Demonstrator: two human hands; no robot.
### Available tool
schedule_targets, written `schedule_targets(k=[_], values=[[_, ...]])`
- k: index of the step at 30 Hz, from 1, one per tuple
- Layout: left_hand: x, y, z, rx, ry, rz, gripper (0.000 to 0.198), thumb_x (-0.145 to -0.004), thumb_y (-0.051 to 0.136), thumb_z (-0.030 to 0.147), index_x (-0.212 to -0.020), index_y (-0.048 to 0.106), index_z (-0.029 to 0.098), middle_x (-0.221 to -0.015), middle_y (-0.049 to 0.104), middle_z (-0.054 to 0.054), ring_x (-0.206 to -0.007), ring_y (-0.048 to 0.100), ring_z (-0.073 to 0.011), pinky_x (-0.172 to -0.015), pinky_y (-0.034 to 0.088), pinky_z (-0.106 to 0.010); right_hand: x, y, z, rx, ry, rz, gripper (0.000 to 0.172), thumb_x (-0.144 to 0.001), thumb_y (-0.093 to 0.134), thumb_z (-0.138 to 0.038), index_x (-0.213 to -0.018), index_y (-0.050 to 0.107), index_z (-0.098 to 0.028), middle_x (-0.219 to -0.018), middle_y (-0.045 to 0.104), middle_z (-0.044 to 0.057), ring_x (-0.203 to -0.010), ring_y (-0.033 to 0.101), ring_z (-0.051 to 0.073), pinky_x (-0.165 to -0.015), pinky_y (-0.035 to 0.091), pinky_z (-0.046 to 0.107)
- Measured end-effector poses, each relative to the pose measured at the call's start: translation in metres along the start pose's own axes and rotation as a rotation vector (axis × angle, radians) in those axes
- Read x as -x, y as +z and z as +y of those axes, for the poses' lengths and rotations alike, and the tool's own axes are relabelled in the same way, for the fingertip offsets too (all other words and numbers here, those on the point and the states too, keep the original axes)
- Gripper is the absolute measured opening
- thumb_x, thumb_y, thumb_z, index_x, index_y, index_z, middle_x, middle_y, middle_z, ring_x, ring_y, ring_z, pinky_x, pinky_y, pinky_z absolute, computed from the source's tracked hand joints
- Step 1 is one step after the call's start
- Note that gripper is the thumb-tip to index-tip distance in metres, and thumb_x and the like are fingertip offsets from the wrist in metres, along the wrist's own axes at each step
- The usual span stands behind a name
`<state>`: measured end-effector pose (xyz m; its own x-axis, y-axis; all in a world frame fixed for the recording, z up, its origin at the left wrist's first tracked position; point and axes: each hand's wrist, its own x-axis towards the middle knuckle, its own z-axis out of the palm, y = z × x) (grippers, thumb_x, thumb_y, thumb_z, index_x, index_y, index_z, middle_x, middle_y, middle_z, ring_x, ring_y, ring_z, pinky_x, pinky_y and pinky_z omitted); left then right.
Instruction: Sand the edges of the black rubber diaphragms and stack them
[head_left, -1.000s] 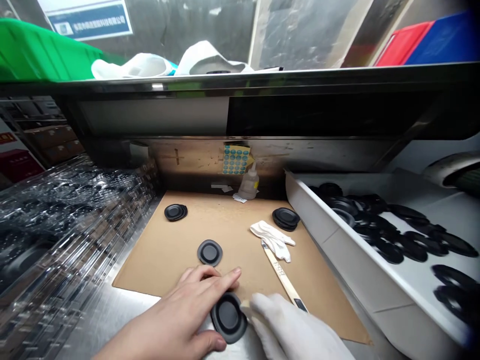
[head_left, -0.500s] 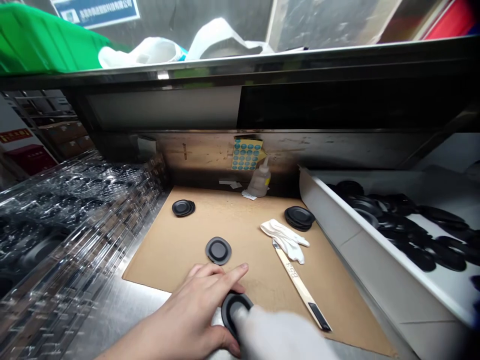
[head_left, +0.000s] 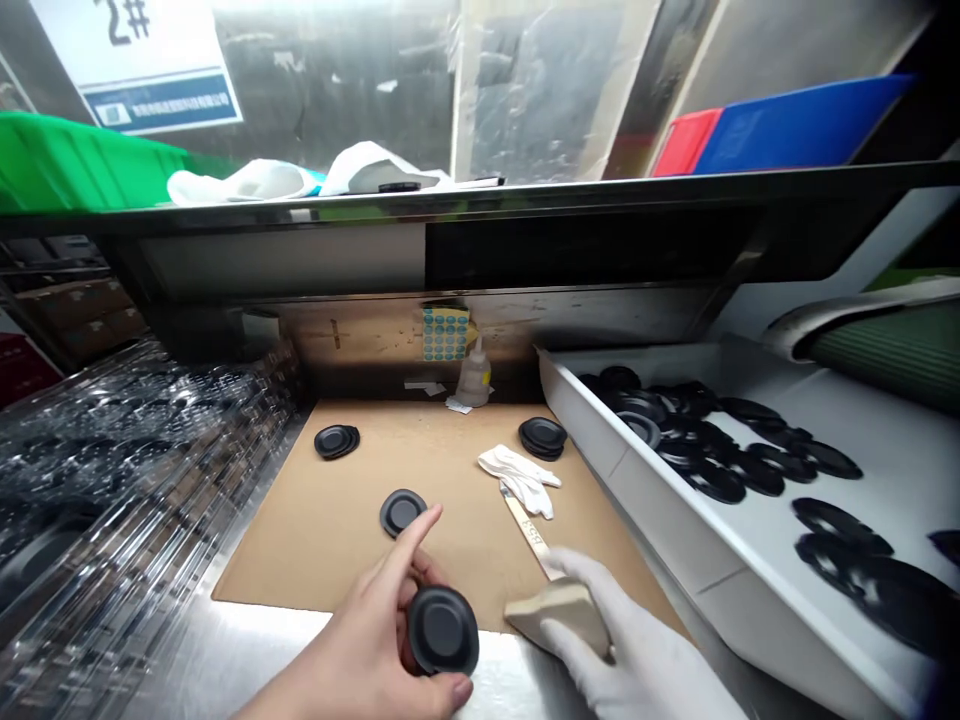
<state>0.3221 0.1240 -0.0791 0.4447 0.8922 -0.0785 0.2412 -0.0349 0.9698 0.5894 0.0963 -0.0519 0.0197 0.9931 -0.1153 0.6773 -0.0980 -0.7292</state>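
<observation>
In the head view, my left hand (head_left: 382,625), bare, grips a black rounded disc-shaped part (head_left: 442,632) with a raised rim by its edge. The part's dished face is turned up towards me. My right hand (head_left: 637,640) wears a white glove and pinches a beige, wedge-shaped pad or folded cloth (head_left: 564,612), just right of the black part and apart from it. Beyond my left fingers, a similar black part (head_left: 403,511) lies on the cardboard sheet (head_left: 300,550). A cream-handled utility knife (head_left: 529,530) marked with characters is partly hidden behind my right hand.
Small stacks of black parts lie at the back left (head_left: 337,440) and back right (head_left: 542,437). A white glove (head_left: 521,475) lies near the knife. A squeeze bottle (head_left: 474,378) stands behind. Clear plastic trays (head_left: 150,480) fill the left; a white bin (head_left: 637,510) of black parts stands right.
My right hand has drawn away to the right from the black part, showing the beige pad. My left hand has tilted the part up towards me. The view has shifted right and up.
</observation>
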Motion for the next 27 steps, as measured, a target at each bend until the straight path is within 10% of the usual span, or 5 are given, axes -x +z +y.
schedule_targets(k=[11,27], values=[[-0.012,0.000,-0.018,0.152,-0.152,-0.050,0.152,-0.052,0.104,0.030,-0.170,0.009,0.038,-0.121,0.060,-0.006,-0.080,0.065,-0.0168,-0.062,0.049,-0.023,-0.042,0.050,-0.040,-0.221,-0.434,-0.188,0.020,-0.092,0.055,-0.030,-0.086,0.073,-0.024,-0.090,0.077,0.001,-0.086,0.069,0.021,-0.085,0.049,0.034],[-0.009,0.000,-0.032,0.019,-0.061,-0.050,0.144,-0.057,0.104,0.040,-0.170,0.016,0.038,-0.119,0.063,-0.005,-0.071,0.055,-0.0116,-0.064,0.051,-0.024,-0.030,0.029,-0.056,-0.051,-0.538,-0.202,0.015,-0.089,0.069,-0.039,-0.094,0.079,-0.028,-0.082,0.075,0.002,-0.085,0.071,0.024,-0.077,0.057,0.029]])
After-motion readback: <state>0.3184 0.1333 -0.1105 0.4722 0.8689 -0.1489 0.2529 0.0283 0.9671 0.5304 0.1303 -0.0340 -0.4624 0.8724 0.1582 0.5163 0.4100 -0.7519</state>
